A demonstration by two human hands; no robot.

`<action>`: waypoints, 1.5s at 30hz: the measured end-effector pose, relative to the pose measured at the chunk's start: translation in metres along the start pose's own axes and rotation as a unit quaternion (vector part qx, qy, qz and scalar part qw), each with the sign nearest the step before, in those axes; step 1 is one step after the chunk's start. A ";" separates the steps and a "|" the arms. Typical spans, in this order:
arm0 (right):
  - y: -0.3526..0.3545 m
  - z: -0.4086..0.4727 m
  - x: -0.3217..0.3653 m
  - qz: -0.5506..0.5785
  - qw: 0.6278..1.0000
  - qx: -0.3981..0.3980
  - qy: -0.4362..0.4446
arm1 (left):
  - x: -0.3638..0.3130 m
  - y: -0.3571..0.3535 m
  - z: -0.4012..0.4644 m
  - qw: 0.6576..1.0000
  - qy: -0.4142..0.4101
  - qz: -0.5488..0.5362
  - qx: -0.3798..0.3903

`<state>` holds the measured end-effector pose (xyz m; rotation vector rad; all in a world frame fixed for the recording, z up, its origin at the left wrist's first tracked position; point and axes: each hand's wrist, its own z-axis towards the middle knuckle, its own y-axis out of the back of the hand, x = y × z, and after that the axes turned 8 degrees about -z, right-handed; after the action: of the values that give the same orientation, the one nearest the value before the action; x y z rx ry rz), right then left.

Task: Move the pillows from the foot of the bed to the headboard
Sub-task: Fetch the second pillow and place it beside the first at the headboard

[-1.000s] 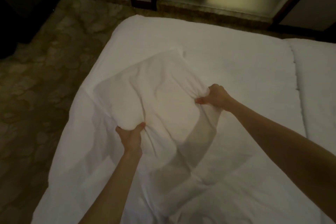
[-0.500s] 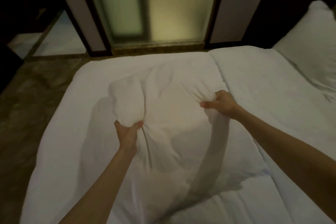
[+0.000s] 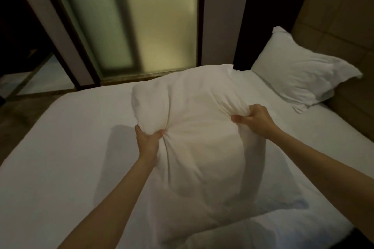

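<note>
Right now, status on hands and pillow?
Left hand and right hand both gripping held pillow. Second pillow already against headboard. Path clear.

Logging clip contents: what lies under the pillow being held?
White bed sheet shows around the held pillow, gripped by left hand and right hand. Anything directly beneath is covered.

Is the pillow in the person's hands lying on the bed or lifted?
Lifted: both hands bunch the pillow; its shadow falls on the bed.

Dim room: frosted glass door [image 3: 129, 26] glows yellow-green at 12 o'clock, dark frames either side; tan padded headboard [image 3: 340, 26] at 2 o'clock; brown patterned floor [image 3: 18, 119] at 9 o'clock.
</note>
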<state>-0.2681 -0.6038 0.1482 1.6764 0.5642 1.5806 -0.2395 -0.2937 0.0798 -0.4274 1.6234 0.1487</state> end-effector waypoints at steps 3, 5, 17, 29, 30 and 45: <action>0.043 -0.007 -0.039 -0.009 1.000 -0.018 0.005 | 0.002 -0.048 -0.032 1.000 -0.005 -0.006 0.021; 0.073 -0.010 -0.064 -0.009 0.999 -0.034 0.009 | 0.003 -0.081 -0.053 0.999 -0.006 -0.012 0.036; 0.175 0.022 -0.181 -0.031 0.995 -0.099 -0.002 | 0.024 -0.244 -0.081 0.993 -0.011 -0.011 0.113; 0.313 0.078 -0.291 -0.315 0.938 -0.144 0.008 | 0.069 -0.447 -0.114 0.979 0.025 -0.051 0.195; 0.325 0.082 -0.301 -0.337 0.931 -0.140 0.017 | 0.073 -0.462 -0.120 0.977 0.029 -0.048 0.204; 0.502 0.172 -0.504 -0.501 0.840 -0.102 0.180 | 0.188 -0.733 -0.213 0.949 0.164 0.057 0.263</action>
<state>-0.2587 -1.3323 0.2153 0.6585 1.1766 1.0699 -0.1822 -1.0760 0.0333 0.0602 1.9314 -0.2824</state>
